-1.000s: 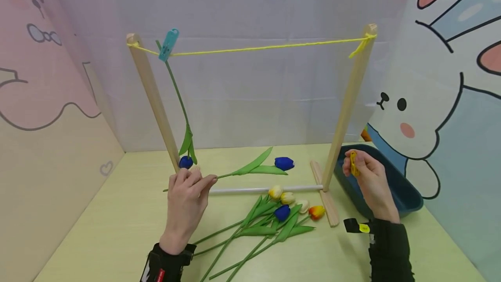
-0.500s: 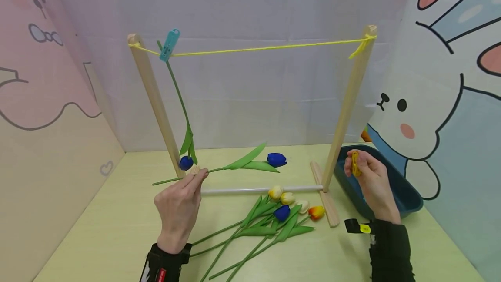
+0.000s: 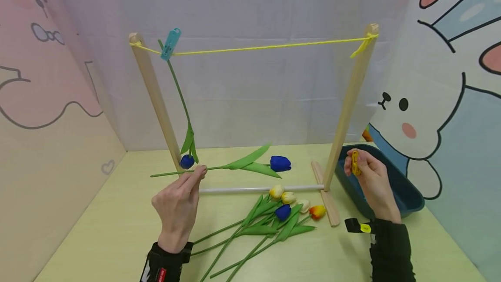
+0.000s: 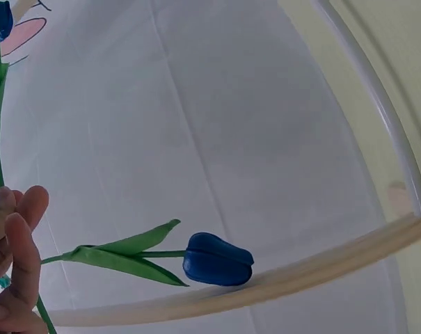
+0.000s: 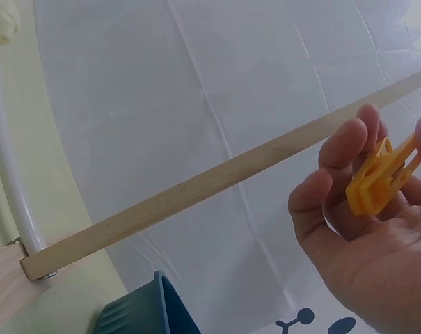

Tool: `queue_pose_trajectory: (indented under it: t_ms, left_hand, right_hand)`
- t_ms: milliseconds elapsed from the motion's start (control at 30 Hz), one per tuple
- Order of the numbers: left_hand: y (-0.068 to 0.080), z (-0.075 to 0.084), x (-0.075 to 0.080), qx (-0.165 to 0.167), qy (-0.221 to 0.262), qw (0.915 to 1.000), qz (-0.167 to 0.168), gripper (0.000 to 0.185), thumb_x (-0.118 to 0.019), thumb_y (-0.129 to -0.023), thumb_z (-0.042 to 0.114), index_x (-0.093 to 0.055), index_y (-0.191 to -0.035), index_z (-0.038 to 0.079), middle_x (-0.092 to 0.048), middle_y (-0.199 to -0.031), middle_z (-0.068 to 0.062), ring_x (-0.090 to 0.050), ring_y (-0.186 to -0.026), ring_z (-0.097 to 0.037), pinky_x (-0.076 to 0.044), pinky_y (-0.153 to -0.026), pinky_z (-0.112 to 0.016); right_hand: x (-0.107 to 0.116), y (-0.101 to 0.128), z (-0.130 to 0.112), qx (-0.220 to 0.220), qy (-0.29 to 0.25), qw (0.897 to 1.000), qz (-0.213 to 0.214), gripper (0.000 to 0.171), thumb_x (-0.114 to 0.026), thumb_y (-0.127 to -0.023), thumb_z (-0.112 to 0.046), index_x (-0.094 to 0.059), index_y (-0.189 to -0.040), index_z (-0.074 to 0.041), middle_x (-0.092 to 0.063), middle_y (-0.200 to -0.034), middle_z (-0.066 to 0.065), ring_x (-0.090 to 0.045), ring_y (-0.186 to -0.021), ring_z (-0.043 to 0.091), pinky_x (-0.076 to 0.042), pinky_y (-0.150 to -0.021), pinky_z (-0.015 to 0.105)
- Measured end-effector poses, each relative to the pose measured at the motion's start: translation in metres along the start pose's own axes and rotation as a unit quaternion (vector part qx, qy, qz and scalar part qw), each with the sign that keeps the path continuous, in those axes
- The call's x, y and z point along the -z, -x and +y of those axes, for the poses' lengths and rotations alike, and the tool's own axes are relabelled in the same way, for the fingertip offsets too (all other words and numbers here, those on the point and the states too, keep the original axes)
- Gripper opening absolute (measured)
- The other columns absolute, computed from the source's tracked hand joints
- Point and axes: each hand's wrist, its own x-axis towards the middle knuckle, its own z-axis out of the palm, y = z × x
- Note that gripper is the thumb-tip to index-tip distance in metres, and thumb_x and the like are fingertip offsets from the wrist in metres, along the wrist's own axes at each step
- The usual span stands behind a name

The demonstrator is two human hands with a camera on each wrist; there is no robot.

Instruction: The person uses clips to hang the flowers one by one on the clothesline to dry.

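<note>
My left hand (image 3: 178,203) pinches the green stem of a blue tulip (image 3: 280,163) and holds it level above the table, its bloom (image 4: 217,259) pointing right. My right hand (image 3: 369,177) grips a yellow clothespin (image 3: 354,162) over the dark bin; the peg (image 5: 380,177) sits between thumb and fingers. A wooden frame (image 3: 348,99) carries a yellow string (image 3: 266,47). On it a teal clothespin (image 3: 171,43) holds another blue tulip (image 3: 187,161) hanging head down.
Several tulips (image 3: 282,210), yellow, white, blue and orange, lie in a heap on the green table in front of the frame's white base rod (image 3: 258,189). A dark blue bin (image 3: 407,190) stands at the right. Cartoon-printed walls close in three sides.
My left hand has lifted the blue tulip and shifted it a little left, so the stem now lies level. The right hand with the yellow clothespin has hardly moved.
</note>
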Motion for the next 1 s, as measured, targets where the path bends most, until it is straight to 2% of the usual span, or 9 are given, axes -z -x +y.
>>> queue_pose_trajectory:
  t_ms: [100,167,233,333,500,600,767,900,1000]
  left_hand:
    - [-0.002,0.001,0.001,0.027,0.092,0.9954,-0.006,0.013,-0.074,-0.089,0.007,-0.081,-0.1,0.008,-0.077,-0.075,-0.01,-0.052,-0.042,-0.016,-0.024,-0.042,-0.016]
    - [-0.004,0.001,0.003,0.071,0.186,0.9798,-0.023,0.018,-0.075,-0.084,-0.004,-0.08,-0.1,0.004,-0.077,-0.079,-0.013,-0.059,-0.049,-0.014,-0.032,-0.044,-0.013]
    - [-0.006,0.001,0.005,0.123,0.272,0.9534,-0.042,0.02,-0.074,-0.084,-0.009,-0.079,-0.101,0.0,-0.079,-0.084,-0.007,-0.066,-0.057,-0.012,-0.045,-0.051,-0.013]
    - [-0.01,-0.001,0.008,0.204,0.376,0.9016,-0.066,0.018,-0.069,-0.089,-0.008,-0.076,-0.106,-0.006,-0.08,-0.093,0.007,-0.069,-0.062,-0.007,-0.045,-0.052,-0.011]
    - [-0.012,-0.006,0.011,0.274,0.463,0.8393,-0.076,0.021,-0.066,-0.093,-0.005,-0.069,-0.111,-0.016,-0.078,-0.098,0.014,-0.063,-0.057,-0.007,-0.042,-0.048,-0.017]
    - [-0.012,-0.005,0.009,0.283,0.48,0.8284,-0.063,0.021,-0.066,-0.093,-0.006,-0.067,-0.11,-0.018,-0.079,-0.097,0.011,-0.053,-0.052,-0.01,-0.044,-0.05,-0.018]
    - [-0.013,0.001,0.004,0.28,0.459,0.8424,-0.029,0.015,-0.066,-0.093,-0.006,-0.068,-0.104,-0.015,-0.078,-0.094,0.012,-0.036,-0.045,-0.008,-0.029,-0.046,-0.023]
    - [-0.021,0.004,0.0,0.275,0.471,0.838,-0.012,0.006,-0.065,-0.094,-0.005,-0.06,-0.097,-0.008,-0.079,-0.094,0.01,-0.042,-0.044,-0.004,-0.02,-0.048,-0.027]
    - [-0.028,0.006,-0.002,0.263,0.493,0.8296,-0.002,0.017,-0.063,-0.095,-0.007,-0.047,-0.09,-0.002,-0.08,-0.094,0.007,-0.041,-0.042,-0.005,-0.017,-0.048,-0.029]
  right_hand:
    - [0.0,0.0,0.0,0.0,0.002,1.0,-0.001,0.028,-0.041,-0.109,-0.026,-0.06,-0.116,-0.007,-0.061,-0.09,0.0,-0.054,-0.081,0.014,-0.051,-0.074,0.017]
    - [0.0,0.0,0.001,0.0,0.002,1.0,-0.004,0.028,-0.041,-0.109,-0.026,-0.06,-0.116,-0.007,-0.061,-0.09,0.0,-0.054,-0.081,0.014,-0.051,-0.074,0.017]
    - [0.0,0.0,0.001,0.0,0.002,1.0,-0.003,0.029,-0.041,-0.109,-0.027,-0.06,-0.116,-0.007,-0.061,-0.09,0.0,-0.054,-0.081,0.014,-0.051,-0.074,0.017]
    - [0.0,0.0,0.002,-0.002,0.0,1.0,-0.005,0.029,-0.04,-0.109,-0.027,-0.06,-0.116,-0.007,-0.061,-0.09,0.0,-0.054,-0.08,0.014,-0.051,-0.074,0.017]
    - [-0.002,0.0,0.004,0.001,-0.005,1.0,-0.009,0.029,-0.04,-0.109,-0.026,-0.06,-0.116,-0.006,-0.062,-0.09,0.0,-0.055,-0.08,0.014,-0.051,-0.074,0.018]
    - [-0.005,0.0,0.004,-0.002,-0.01,1.0,-0.003,0.031,-0.042,-0.108,-0.025,-0.059,-0.119,-0.002,-0.066,-0.093,-0.001,-0.057,-0.082,0.013,-0.052,-0.074,0.018]
    - [-0.011,-0.003,0.002,-0.012,-0.024,1.0,0.016,0.038,-0.047,-0.106,-0.025,-0.057,-0.127,0.005,-0.073,-0.105,-0.005,-0.063,-0.091,0.011,-0.054,-0.082,0.015]
    - [-0.016,-0.006,0.002,-0.008,-0.027,0.999,0.018,0.04,-0.047,-0.106,-0.025,-0.056,-0.129,0.006,-0.075,-0.109,-0.006,-0.067,-0.099,0.008,-0.054,-0.089,0.014]
    - [-0.02,-0.01,0.002,0.002,-0.028,1.0,0.012,0.041,-0.046,-0.106,-0.024,-0.052,-0.128,0.009,-0.075,-0.11,-0.005,-0.068,-0.099,0.007,-0.054,-0.091,0.015]
